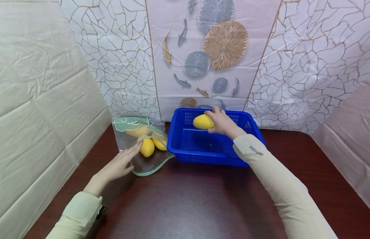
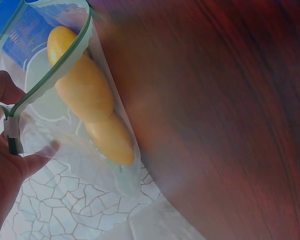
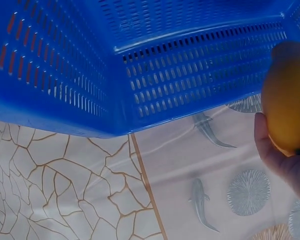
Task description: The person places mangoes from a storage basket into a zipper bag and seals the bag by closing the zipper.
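My right hand (image 1: 223,123) grips a yellow mango (image 1: 204,122) above the blue basket (image 1: 208,155). In the right wrist view the held mango (image 3: 289,97) is partly cut off at the right edge, with a fingertip on its side. On the left, a clear zip bag (image 1: 147,166) with a green rim stands with its mouth spread. My left hand (image 1: 120,165) holds the bag at a corner of that mouth, with its white slider (image 2: 12,129) between thumb and fingers. Several mangoes lie inside the bag, one mango (image 1: 147,147) near the mouth and another mango (image 2: 85,90) behind the film.
The basket has slotted walls and stands close to the patterned backdrop (image 1: 196,89). Its left end is right beside the bag. Dark reddish wood of the table (image 1: 185,199) stretches in front of both. A pale cloth wall (image 1: 44,99) bounds the left side.
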Available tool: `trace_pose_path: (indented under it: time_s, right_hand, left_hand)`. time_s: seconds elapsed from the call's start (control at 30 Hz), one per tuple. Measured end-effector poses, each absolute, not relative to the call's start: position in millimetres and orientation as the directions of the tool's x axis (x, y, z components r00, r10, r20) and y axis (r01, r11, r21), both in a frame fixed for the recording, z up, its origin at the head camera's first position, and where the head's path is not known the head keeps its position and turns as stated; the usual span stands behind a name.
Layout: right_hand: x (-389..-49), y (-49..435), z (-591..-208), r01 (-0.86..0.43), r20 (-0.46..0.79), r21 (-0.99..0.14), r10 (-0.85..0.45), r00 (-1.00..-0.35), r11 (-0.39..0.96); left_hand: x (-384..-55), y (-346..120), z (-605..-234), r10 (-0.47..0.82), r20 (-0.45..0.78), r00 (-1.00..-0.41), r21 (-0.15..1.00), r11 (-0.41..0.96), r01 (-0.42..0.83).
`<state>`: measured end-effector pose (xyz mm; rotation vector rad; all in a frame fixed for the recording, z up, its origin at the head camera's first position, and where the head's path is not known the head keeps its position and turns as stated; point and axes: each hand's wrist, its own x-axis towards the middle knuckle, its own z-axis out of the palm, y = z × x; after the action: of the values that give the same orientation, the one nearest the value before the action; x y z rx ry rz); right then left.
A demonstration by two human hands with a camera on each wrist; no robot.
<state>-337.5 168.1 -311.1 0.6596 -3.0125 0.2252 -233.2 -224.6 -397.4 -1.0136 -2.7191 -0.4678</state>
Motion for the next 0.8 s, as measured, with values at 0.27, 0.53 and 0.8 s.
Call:
trace_pose_path:
  time_s: [0.27,0.53,0.8]
  right_hand:
    - [-328.7,167.5,-309.9,-0.480,0.088,-0.134,-0.472,-0.877,0.867]
    - [-320.5,171.0,-312.2,-0.478,0.119,-0.198,-0.463,-0.878,0.856]
    - [-311.1,174.4,-318.3,-0.480,0.172,-0.204,-0.452,-0.875,0.853]
  left_hand:
    - [-233.2,-225.1,-397.5,0.597,0.300,-0.744,0.222,0.715,0.663]
    - [-233.3,-225.2,-396.8,0.597,0.300,-0.744,0.218,0.716,0.663]
    - [-232.6,-226.2,-398.6,0.599,0.311,-0.738,0.212,0.713,0.669]
